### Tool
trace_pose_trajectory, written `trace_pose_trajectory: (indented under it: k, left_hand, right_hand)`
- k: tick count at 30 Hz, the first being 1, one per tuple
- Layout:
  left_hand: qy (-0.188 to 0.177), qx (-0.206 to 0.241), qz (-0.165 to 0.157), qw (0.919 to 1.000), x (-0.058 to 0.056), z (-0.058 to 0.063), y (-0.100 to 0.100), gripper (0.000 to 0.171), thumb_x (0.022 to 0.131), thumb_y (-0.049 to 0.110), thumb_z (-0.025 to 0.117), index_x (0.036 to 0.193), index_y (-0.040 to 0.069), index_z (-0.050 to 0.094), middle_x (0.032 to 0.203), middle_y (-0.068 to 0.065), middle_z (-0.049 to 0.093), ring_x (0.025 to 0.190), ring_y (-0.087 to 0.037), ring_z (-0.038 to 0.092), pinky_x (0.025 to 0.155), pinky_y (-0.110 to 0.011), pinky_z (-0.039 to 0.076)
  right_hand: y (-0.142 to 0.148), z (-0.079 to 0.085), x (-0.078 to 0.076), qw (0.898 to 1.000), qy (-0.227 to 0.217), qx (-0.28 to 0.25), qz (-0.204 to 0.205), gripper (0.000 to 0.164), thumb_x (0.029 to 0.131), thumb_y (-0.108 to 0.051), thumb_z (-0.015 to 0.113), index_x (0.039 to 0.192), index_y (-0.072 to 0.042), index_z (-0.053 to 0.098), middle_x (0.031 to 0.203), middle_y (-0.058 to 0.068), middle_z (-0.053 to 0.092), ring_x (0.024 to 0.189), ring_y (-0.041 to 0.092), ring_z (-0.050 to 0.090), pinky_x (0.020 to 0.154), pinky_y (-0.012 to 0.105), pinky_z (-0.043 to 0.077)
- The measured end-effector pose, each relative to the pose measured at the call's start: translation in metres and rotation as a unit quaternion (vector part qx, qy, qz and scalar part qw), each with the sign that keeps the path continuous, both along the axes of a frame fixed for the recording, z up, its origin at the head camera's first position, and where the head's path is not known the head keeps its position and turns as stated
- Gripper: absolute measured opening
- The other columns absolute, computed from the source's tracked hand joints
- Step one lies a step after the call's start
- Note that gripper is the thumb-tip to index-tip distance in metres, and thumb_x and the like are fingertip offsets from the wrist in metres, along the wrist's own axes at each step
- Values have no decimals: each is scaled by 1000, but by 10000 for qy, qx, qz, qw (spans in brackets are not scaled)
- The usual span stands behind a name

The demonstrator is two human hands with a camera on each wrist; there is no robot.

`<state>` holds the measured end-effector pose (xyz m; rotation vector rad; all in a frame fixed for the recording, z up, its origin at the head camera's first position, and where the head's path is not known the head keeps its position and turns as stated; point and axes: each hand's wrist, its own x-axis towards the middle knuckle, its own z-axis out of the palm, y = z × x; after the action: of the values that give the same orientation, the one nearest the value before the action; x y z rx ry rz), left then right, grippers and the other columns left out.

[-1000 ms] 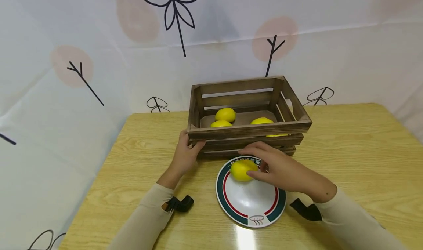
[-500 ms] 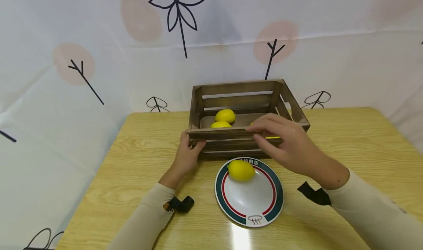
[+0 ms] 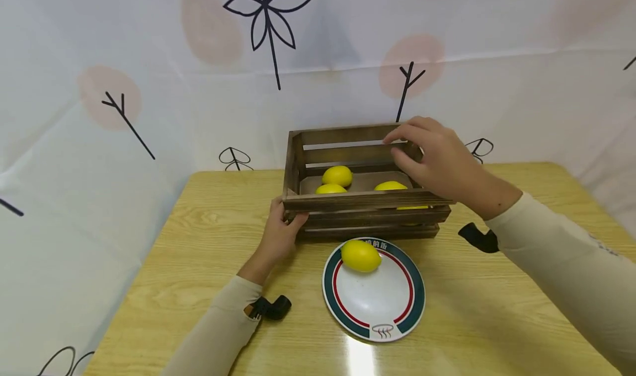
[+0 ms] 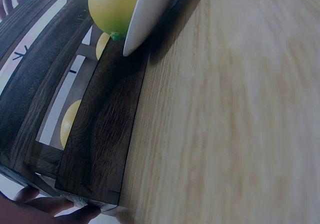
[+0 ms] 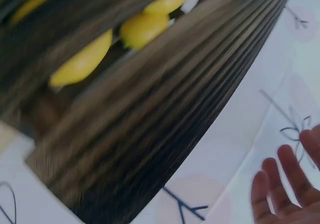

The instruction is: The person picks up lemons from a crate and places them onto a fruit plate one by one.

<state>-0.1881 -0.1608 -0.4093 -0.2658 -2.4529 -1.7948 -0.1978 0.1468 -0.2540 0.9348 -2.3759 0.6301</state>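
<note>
A slatted wooden crate (image 3: 367, 200) stands at the back of the table with several yellow lemons inside, one being a lemon (image 3: 337, 176) near its left end. At the crate's front left corner, my left hand (image 3: 277, 235) grips the wood, thumb on the front and fingers round the side. My right hand (image 3: 439, 155) is raised over the crate's right end, fingers loosely bent and holding nothing; in the right wrist view its fingers (image 5: 282, 179) show apart from the slats. One lemon (image 3: 361, 256) lies on the upper left of a round plate (image 3: 372, 304) in front of the crate.
The plate has a green rim band and a red inner line. Everything stands on a light wooden table (image 3: 208, 210). A white cloth (image 3: 164, 39) with plant drawings hangs behind. Black straps (image 3: 274, 307) sit at both wrists.
My right hand has left the lemon on the plate, then risen up and back to above the crate's right end. The left hand has stayed at the crate's corner.
</note>
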Motion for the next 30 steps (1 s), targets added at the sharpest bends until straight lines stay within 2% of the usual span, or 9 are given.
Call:
trace_pose_trajectory:
  k: [3,6,13,17,22,30]
  left_hand:
    - [-4,34,32,10000,1,0,-2,53,98,21,64,146,3,47,153,-14,29,143,-34,34,114,-55,34]
    - [-13,19,33,10000,2,0,-3,53,99,21,64,146,3,46,153,-14,29,143,-34,34,113,-55,34]
    - [-26,-10,-40,10000,0,-3,-2,49,99,23,64,142,4,51,153,-13,29,141,-35,36,112,-56,37]
    - [-7,31,-37,10000,-1,-4,-2,49,99,24,64,142,5,50,153,-11,29,141,-34,38,112,-56,36]
    - [-162,91,-11,9998,3,-6,-1,51,99,24,63,145,7,48,154,-10,29,142,-33,37,114,-55,35]
    - [-65,105,-18,9999,2,-4,0,56,100,24,62,150,9,43,155,-9,28,143,-32,35,114,-55,33]
  right_hand:
    - [0,3,-11,9967,-574,506,-284,18,96,-8,62,112,-4,70,118,16,64,99,28,56,83,43,50]
    - [1,4,-22,9889,-1116,874,-442,22,98,-13,60,117,-4,68,124,19,62,115,36,55,97,54,46]
    - [1,-2,-43,9741,-1817,1229,-555,26,100,-15,58,122,-3,65,125,21,62,112,36,58,95,53,47]
    - [0,-9,-56,9698,-1990,1301,-543,27,99,-13,59,123,-2,64,126,22,62,112,35,59,95,52,48]
    - [-1,-21,-71,9647,-2191,1370,-514,29,99,-12,60,124,1,64,124,23,64,113,36,60,93,51,50]
    - [3,-37,-78,9561,-2528,1321,-670,31,100,-13,58,127,1,62,125,22,64,114,35,60,97,53,48]
